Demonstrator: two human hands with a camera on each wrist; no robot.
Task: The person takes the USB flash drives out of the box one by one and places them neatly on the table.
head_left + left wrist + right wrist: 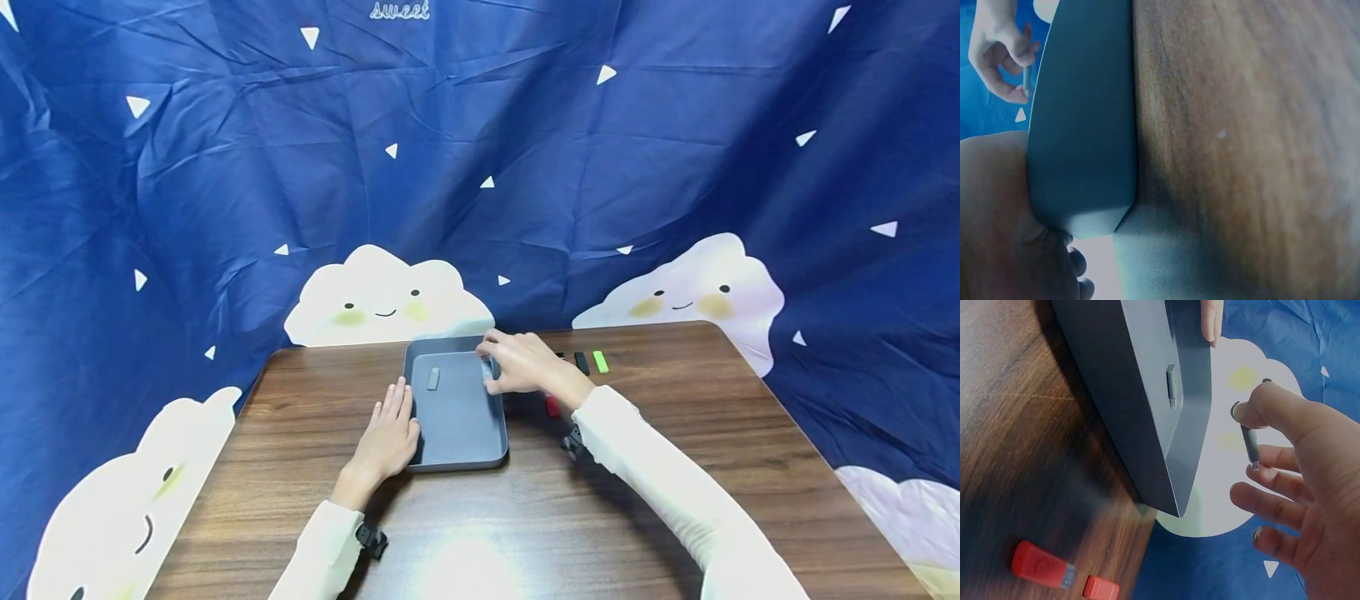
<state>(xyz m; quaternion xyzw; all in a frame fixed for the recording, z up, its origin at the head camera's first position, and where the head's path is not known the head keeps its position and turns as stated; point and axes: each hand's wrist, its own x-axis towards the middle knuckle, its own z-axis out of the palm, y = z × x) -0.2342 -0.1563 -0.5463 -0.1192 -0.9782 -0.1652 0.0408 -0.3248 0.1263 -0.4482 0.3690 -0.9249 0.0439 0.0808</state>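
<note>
A shallow grey-blue tray point(461, 429) lies on the table. Inside it, toward the far left, is a grey USB flash drive point(433, 379), its metal plug showing in the right wrist view. Over the tray's right side, my right hand point(517, 362) pinches a second grey USB flash drive point(1250, 445) between thumb and fingertips, the metal plug pointing away from the thumb. My left hand point(386, 437) rests along the tray's left wall with fingers extended, holding nothing.
Right of the tray lie a red USB flash drive point(1041, 564) with its plug bare and a separate red cap point(1101, 588). Farther back are a black stick point(582, 362) and a bright green stick point(601, 361). A blue curtain point(525, 208) hangs behind the wooden table point(315, 417).
</note>
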